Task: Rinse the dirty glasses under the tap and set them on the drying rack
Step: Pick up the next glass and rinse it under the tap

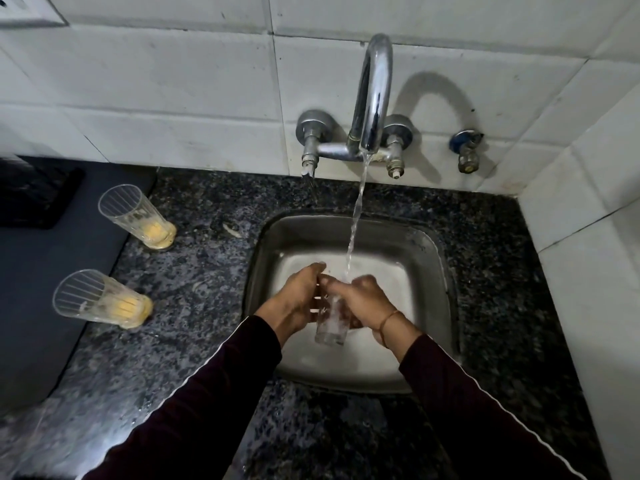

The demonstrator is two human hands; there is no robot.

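Observation:
Over the steel sink, both hands hold one clear ribbed glass under the water running from the chrome tap. My left hand grips its left side near the rim. My right hand grips the right side, fingers at the mouth where the stream lands. The glass's base points toward me. Two more ribbed glasses, each with yellow residue in the bottom, stand on the dark granite counter to the left: one farther back, one nearer.
A dark mat or tray covers the counter at far left, with a black object at its back. A small blue-handled valve sticks out of the white tiled wall right of the tap. A tiled side wall bounds the right.

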